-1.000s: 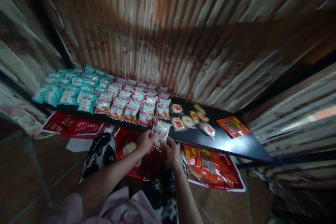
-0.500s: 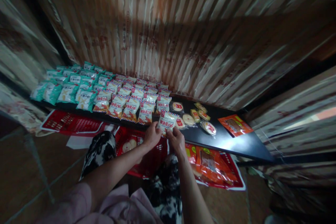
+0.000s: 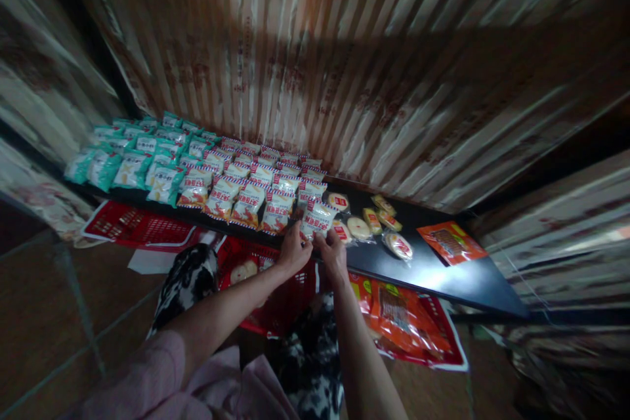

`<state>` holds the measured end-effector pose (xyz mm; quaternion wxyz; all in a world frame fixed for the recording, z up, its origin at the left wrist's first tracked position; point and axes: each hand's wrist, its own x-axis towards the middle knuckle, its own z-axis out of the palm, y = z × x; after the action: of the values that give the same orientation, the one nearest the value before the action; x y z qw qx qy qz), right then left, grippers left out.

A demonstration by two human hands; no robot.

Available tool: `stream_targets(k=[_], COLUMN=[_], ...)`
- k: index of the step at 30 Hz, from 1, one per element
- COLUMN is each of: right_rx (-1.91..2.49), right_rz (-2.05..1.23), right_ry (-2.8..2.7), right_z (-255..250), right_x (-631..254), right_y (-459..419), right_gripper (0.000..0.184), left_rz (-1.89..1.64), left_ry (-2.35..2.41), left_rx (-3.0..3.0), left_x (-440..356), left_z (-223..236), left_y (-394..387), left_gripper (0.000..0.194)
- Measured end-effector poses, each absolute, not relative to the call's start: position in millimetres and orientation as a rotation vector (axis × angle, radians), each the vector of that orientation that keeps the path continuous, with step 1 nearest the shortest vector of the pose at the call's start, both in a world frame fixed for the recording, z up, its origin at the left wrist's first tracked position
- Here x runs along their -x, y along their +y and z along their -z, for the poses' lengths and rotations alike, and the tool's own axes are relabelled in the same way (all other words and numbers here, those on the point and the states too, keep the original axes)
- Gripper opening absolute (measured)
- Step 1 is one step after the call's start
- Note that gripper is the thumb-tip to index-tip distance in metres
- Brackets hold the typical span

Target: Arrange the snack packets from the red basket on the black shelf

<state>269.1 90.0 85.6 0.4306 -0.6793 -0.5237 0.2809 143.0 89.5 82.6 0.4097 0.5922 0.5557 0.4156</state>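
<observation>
Both my hands pinch one white and red snack packet (image 3: 317,218) at its near corners. My left hand (image 3: 294,252) grips its left corner and my right hand (image 3: 333,253) its right corner. The packet lies on the front of a black shelf (image 3: 433,272), at the right end of the rows of like red and white packets (image 3: 251,187). Round cakes in clear wrappers (image 3: 358,228) lie just right of it.
Teal packets (image 3: 132,161) fill the shelf's left end. An orange packet (image 3: 450,242) lies to the right. Below the shelf stand red baskets (image 3: 135,228), one with orange packets (image 3: 403,318). A corrugated wall (image 3: 344,65) backs the shelf.
My hands carried the packet up from below the shelf's edge and rightward onto the shelf, beside the rows. The view shifted slightly.
</observation>
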Motion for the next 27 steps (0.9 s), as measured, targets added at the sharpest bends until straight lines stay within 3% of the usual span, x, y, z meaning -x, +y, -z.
stream_targets(k=[27], right_rx=[1.756], right_rz=[-0.539], right_ry=[-1.38], right_z=[-78], right_x=[-259], right_y=[119], right_gripper=[0.028], left_rz=[-1.12], left_ry=[1.426], left_rx=[-1.722], left_x=[-154], left_z=[-53], left_y=[102], left_gripper=[0.078])
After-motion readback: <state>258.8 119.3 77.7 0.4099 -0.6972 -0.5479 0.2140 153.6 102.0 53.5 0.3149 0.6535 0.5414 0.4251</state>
